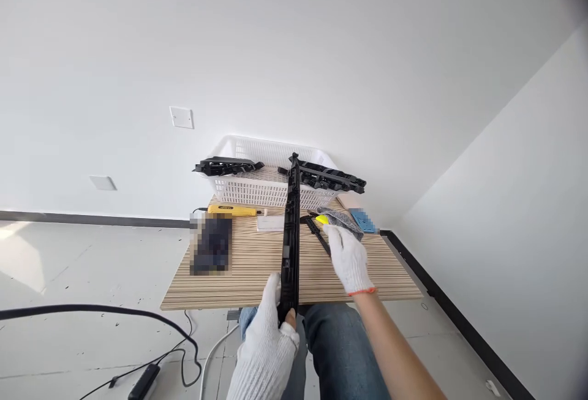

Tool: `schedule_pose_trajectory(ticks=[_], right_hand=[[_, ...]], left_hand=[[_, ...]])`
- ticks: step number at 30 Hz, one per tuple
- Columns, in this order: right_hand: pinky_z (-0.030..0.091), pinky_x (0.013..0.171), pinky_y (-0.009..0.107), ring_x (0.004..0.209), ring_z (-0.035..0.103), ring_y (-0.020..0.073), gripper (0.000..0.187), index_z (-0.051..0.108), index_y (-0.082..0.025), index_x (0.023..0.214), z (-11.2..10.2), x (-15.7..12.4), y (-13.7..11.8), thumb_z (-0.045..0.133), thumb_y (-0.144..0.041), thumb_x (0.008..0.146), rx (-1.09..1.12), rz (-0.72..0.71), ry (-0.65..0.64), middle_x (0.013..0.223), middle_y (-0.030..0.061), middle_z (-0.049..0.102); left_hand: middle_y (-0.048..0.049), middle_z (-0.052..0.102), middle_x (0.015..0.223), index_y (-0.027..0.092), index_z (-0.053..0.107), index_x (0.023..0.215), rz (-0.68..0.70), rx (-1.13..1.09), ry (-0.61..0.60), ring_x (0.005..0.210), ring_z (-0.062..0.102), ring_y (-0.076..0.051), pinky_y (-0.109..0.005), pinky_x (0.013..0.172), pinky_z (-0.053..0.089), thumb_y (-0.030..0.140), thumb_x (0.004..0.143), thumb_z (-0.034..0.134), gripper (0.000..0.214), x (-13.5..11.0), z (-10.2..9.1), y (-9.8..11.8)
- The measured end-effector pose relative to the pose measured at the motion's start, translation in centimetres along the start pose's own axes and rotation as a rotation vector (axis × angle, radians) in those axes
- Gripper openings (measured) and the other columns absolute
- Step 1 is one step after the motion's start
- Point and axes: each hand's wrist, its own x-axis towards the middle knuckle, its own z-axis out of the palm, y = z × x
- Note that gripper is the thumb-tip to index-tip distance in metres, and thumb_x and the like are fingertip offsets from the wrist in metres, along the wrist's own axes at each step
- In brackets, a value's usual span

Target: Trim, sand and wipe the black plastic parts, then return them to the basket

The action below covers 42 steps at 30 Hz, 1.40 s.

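My left hand (pixel 269 345), in a white knit glove with a bare thumb tip, is wrapped around the near end of a long black plastic trim strip (pixel 290 234). The strip points away from me over the wooden table, its far end above the basket rim. My right hand (pixel 348 258), also gloved in white, is over the table's right side, fingertips together at a small bright yellow object (pixel 322 220); its kind is not clear. Just left of those fingers is a black caliper-like tool (pixel 316 231). A grey cloth or glove (pixel 342 219) lies behind the hand.
A white plastic basket (pixel 252 193) holds more black trim parts (pixel 331 176) at the back. On the striped table (pixel 248 290) are a yellow pen-like tool (pixel 232 211), a white block (pixel 270 223), a blurred dark item (pixel 211 244) and a blue item (pixel 362 219). Cables (pixel 114 308) run at left.
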Motion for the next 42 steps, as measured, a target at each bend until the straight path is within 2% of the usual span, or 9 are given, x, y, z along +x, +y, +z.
schedule_pose_trajectory(ticks=[4,14,19,21,24,27,31,36,42], right_hand=[[0.048,0.095,0.035,0.117,0.063,0.0263,0.043,0.072,-0.023,0.123,-1.5,2.7,2.1,0.035,-0.033,0.104,-0.375,0.097,-0.117,0.13,0.0108,0.068],[0.049,0.089,0.041,0.114,0.061,0.0338,0.051,0.057,-0.017,0.144,0.1,5.9,4.0,0.047,-0.036,0.097,-0.55,0.122,-0.284,0.127,0.0178,0.065],[0.049,0.084,0.041,0.109,0.064,0.0315,0.06,0.044,-0.03,0.154,0.0,6.4,3.8,0.051,-0.029,0.094,-0.598,0.09,-0.351,0.137,0.0173,0.057],[0.047,0.091,0.045,0.126,0.055,0.0352,0.063,0.043,-0.032,0.155,0.1,6.2,3.2,0.051,-0.021,0.093,-0.626,0.036,-0.347,0.153,0.0171,0.044],[0.04,0.101,0.049,0.141,0.037,0.0366,0.056,0.056,-0.019,0.145,0.3,6.1,2.2,0.049,-0.011,0.09,-0.647,-0.058,-0.337,0.156,0.0199,0.041],[0.042,0.096,0.048,0.126,0.05,0.0358,0.042,0.068,-0.006,0.126,0.5,6.4,1.6,0.051,-0.011,0.088,-0.63,-0.073,-0.329,0.132,0.0274,0.06],[0.047,0.086,0.043,0.108,0.06,0.0342,0.034,0.073,-0.005,0.112,0.7,6.6,1.8,0.062,-0.021,0.084,-0.569,-0.018,-0.302,0.112,0.0257,0.067],[0.048,0.083,0.038,0.108,0.061,0.0308,0.035,0.07,-0.011,0.115,1.3,5.0,3.0,0.059,-0.031,0.089,-0.478,-0.014,-0.201,0.116,0.0202,0.067],[0.044,0.093,0.043,0.106,0.061,0.0309,0.041,0.065,-0.012,0.122,1.4,3.6,4.4,0.044,-0.037,0.098,-0.364,0.008,-0.052,0.118,0.0199,0.066]], left_hand=[[-0.0112,0.072,0.128,0.03,0.047,0.149,-0.03,-0.209,-0.025,0.11,0.071,-0.028,-0.039,0.089,0.058,0.038,0.084,0.071,0.071,0.5,0.7,1.1],[-0.0104,0.064,0.14,0.025,0.055,0.14,-0.015,-0.267,0.018,0.135,0.056,-0.029,-0.045,0.117,0.041,0.035,0.08,0.074,0.063,1.6,0.7,1.4],[-0.0082,0.068,0.134,0.026,0.067,0.125,-0.111,-0.326,0.034,0.131,0.059,-0.031,-0.05,0.118,0.042,0.038,0.078,0.077,0.049,1.5,0.9,2.0],[-0.0088,0.066,0.137,0.025,0.067,0.124,-0.134,-0.516,-0.033,0.13,0.06,-0.031,-0.045,0.112,0.049,0.042,0.077,0.079,0.052,1.6,1.0,2.2],[-0.0108,0.066,0.136,0.023,0.064,0.126,-0.205,-0.727,-0.131,0.121,0.067,-0.03,-0.036,0.097,0.06,0.046,0.07,0.086,0.064,1.8,0.8,2.3],[-0.0112,0.07,0.125,0.023,0.061,0.127,-0.303,-0.736,-0.153,0.103,0.075,-0.028,-0.028,0.078,0.064,0.048,0.062,0.092,0.077,1.9,0.4,2.6],[-0.0083,0.074,0.114,0.023,0.06,0.122,-0.32,-0.68,-0.131,0.088,0.078,-0.024,-0.024,0.067,0.062,0.055,0.057,0.093,0.08,2.0,0.6,3.4],[-0.0138,0.071,0.119,0.019,0.058,0.122,-0.212,-0.613,-0.126,0.085,0.078,-0.025,-0.032,0.068,0.064,0.069,0.066,0.081,0.078,1.9,2.1,4.8],[-0.0102,0.072,0.113,0.02,0.058,0.115,-0.059,-0.416,-0.181,0.084,0.075,-0.021,-0.029,0.064,0.062,0.047,0.066,0.088,0.063,3.5,3.2,6.8]])
